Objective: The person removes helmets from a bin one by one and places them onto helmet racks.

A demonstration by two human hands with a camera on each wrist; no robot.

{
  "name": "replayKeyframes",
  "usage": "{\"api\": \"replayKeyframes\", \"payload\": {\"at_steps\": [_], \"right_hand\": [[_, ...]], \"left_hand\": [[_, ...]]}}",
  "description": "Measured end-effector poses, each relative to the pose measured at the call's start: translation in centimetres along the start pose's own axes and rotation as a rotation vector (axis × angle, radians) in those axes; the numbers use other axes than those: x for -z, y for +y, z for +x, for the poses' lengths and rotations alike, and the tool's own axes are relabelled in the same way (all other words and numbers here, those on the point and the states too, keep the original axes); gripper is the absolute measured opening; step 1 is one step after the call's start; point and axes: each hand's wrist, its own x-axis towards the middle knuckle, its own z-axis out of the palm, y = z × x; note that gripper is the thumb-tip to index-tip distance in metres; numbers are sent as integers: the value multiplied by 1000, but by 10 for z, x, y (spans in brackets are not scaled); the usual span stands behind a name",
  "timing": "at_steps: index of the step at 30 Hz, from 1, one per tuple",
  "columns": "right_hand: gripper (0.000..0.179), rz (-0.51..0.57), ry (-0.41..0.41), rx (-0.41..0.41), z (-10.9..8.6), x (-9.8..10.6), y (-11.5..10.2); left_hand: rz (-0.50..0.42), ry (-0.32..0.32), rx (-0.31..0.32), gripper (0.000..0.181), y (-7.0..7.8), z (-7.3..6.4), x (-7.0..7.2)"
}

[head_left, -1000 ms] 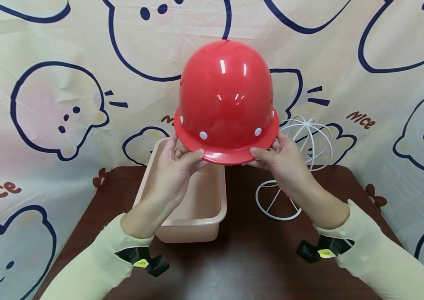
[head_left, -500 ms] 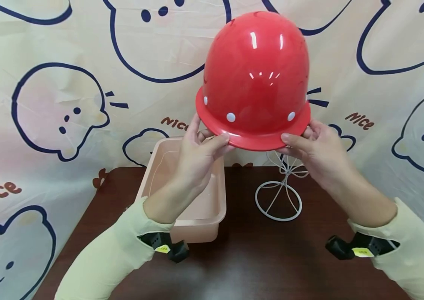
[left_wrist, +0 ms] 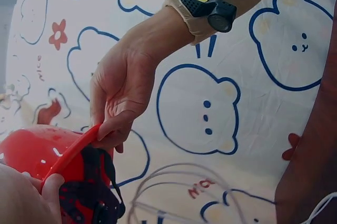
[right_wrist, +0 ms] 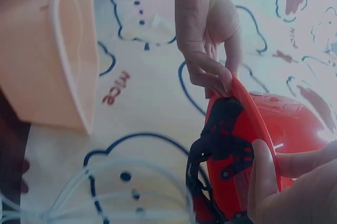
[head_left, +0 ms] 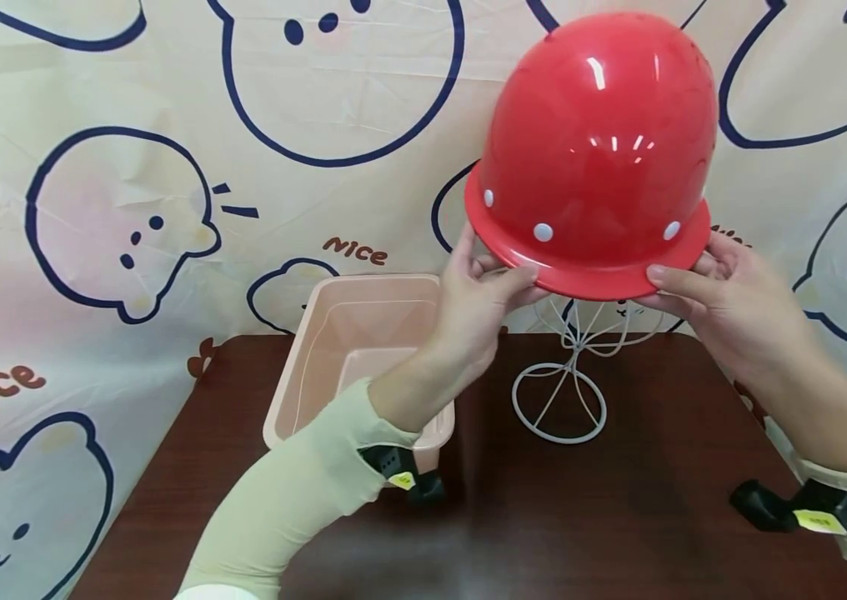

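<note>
A red hard hat [head_left: 596, 158] is held up in the air, brim toward me, over a white wire stand [head_left: 573, 358]. My left hand [head_left: 472, 312] pinches the left part of the brim, thumb on top. On the right part of the brim, my right hand [head_left: 739, 308] pinches in the same way. The helmet hides most of the stand's upper wire dome; its round base ring shows on the table. In the right wrist view the dark inner harness [right_wrist: 226, 134] shows under the shell.
A pink plastic bin [head_left: 363, 333] stands on the dark brown table [head_left: 528, 517], left of the stand and partly behind my left forearm. A patterned cloth [head_left: 123, 233] hangs behind the table.
Both hands have carried the hard hat to the right and somewhat upward, from above the bin's right side to above the wire stand. The bin and stand have stayed put.
</note>
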Motion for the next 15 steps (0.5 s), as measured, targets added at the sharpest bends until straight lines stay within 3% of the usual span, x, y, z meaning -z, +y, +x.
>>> {"api": "replayKeyframes", "payload": {"at_steps": [6,15], "right_hand": [[68,-74,57,-99,-2,31,8],[61,-33,17,-137,-7,63,37]], "left_hand": [[12,11,57,66,-28,5,-16],[29,33,139,78,-61,2,-21]]}}
